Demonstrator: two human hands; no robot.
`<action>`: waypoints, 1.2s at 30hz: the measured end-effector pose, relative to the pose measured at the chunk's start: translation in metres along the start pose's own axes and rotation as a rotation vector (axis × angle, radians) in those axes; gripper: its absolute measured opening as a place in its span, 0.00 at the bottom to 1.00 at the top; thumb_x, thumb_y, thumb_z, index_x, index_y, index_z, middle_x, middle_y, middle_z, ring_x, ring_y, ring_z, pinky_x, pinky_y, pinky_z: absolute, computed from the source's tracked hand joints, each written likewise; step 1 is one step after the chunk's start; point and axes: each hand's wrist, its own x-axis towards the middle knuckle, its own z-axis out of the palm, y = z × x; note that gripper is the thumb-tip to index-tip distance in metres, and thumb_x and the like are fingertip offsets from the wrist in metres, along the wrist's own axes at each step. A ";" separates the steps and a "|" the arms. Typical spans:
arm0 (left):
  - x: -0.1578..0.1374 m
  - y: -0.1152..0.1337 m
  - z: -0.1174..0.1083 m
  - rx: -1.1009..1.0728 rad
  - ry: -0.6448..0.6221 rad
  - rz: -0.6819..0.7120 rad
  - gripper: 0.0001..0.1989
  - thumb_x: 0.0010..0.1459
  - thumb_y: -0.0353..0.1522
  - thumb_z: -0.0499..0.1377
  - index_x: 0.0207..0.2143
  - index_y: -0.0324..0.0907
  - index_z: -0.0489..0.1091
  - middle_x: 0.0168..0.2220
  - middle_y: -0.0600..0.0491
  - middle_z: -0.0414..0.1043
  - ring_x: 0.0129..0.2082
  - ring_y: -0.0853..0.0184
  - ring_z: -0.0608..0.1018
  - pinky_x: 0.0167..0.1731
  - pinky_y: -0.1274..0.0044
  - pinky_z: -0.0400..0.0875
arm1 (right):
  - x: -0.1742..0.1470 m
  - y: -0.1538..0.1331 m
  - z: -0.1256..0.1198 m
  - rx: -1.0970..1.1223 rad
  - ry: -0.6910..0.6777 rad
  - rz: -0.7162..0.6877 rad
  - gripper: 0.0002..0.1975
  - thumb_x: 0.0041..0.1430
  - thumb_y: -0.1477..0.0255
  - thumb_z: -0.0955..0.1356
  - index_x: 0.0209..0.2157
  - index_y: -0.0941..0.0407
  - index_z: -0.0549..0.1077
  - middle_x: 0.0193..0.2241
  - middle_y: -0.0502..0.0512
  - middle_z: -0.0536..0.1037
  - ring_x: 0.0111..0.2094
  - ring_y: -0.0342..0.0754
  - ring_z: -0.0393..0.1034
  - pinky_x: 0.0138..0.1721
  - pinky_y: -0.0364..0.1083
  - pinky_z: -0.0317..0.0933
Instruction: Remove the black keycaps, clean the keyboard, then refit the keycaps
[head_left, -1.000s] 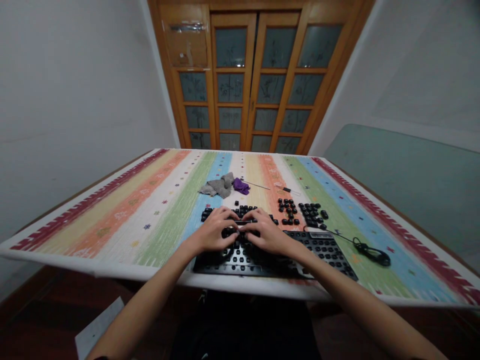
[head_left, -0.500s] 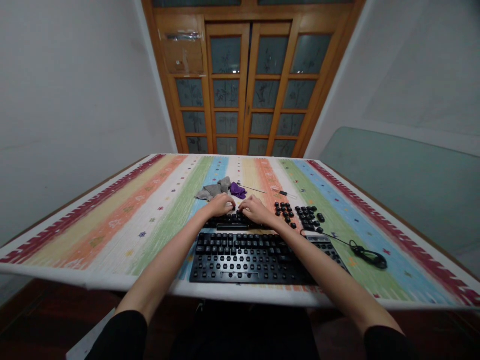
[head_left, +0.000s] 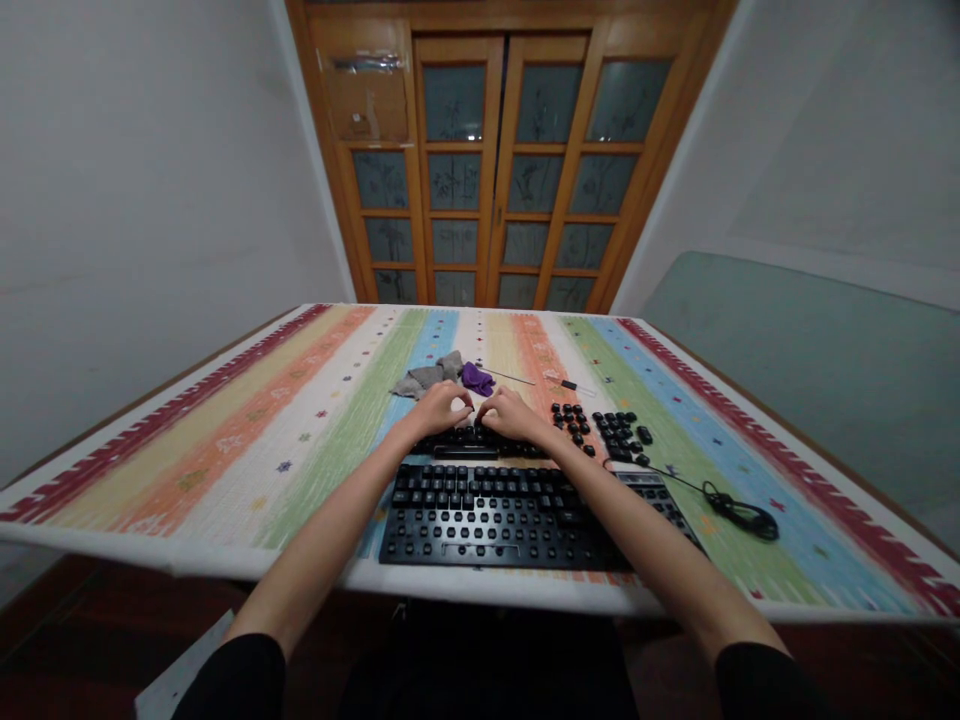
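Observation:
My left hand [head_left: 441, 408] and my right hand [head_left: 513, 416] are close together over a row of loose black keycaps [head_left: 469, 436], just beyond the keyboard. On the left, thumb and forefinger curve into a ring, their tips nearly meeting; whatever is between them is too small to make out. The right fingers are bent down and pinched at a small dark keycap [head_left: 478, 420]. Nearer to me lies the black keyboard [head_left: 480, 530]. Its back rows carry keycaps, while many front positions show bare switches. A long black keycap [head_left: 465, 453] rests between keyboard and hands.
Beyond my hands lie a grey cloth [head_left: 427, 378], a purple cloth [head_left: 478, 379], a thin rod [head_left: 510, 376] and a small black-handled tool [head_left: 570, 385]. More loose keycaps [head_left: 619, 432] sit to the right. A coiled cable [head_left: 742, 515] rests on the striped tablecloth [head_left: 225, 440].
My left hand has lifted slightly, and the gap between its thumb and forefinger shows more. The right hand has barely moved. The view has shifted a little.

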 end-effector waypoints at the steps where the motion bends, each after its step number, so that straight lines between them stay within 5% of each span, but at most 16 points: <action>1: -0.006 0.005 -0.004 -0.043 0.049 0.032 0.05 0.56 0.29 0.60 0.33 0.41 0.77 0.35 0.51 0.79 0.40 0.62 0.77 0.46 0.72 0.69 | 0.001 0.000 0.000 -0.001 -0.002 -0.002 0.12 0.58 0.75 0.67 0.39 0.57 0.83 0.35 0.60 0.79 0.45 0.55 0.67 0.48 0.49 0.59; 4: -0.031 0.024 -0.013 -0.173 0.112 0.131 0.04 0.56 0.30 0.61 0.34 0.42 0.76 0.35 0.52 0.78 0.41 0.63 0.75 0.46 0.71 0.70 | 0.003 0.001 -0.001 -0.004 -0.007 -0.014 0.11 0.57 0.75 0.67 0.38 0.57 0.83 0.35 0.58 0.80 0.45 0.55 0.68 0.47 0.49 0.59; 13: -0.098 0.068 -0.006 -0.290 -0.060 0.300 0.03 0.59 0.29 0.61 0.35 0.42 0.75 0.36 0.52 0.77 0.45 0.64 0.74 0.48 0.69 0.67 | 0.010 0.000 0.002 -0.012 0.010 -0.015 0.10 0.54 0.75 0.68 0.35 0.57 0.83 0.34 0.58 0.81 0.43 0.54 0.70 0.46 0.48 0.61; 29: -0.107 0.073 0.002 -0.178 -0.031 0.349 0.06 0.61 0.27 0.57 0.34 0.41 0.74 0.35 0.50 0.78 0.40 0.64 0.72 0.45 0.69 0.67 | 0.010 -0.016 -0.009 0.082 0.113 -0.021 0.09 0.52 0.80 0.69 0.33 0.58 0.81 0.35 0.56 0.82 0.40 0.50 0.73 0.43 0.46 0.63; 36: -0.107 0.076 0.005 -0.116 -0.015 0.338 0.06 0.61 0.27 0.57 0.35 0.41 0.74 0.35 0.50 0.77 0.39 0.63 0.72 0.44 0.70 0.68 | -0.047 -0.031 -0.023 0.349 0.249 -0.161 0.07 0.53 0.79 0.69 0.34 0.58 0.78 0.31 0.53 0.80 0.33 0.46 0.74 0.38 0.44 0.65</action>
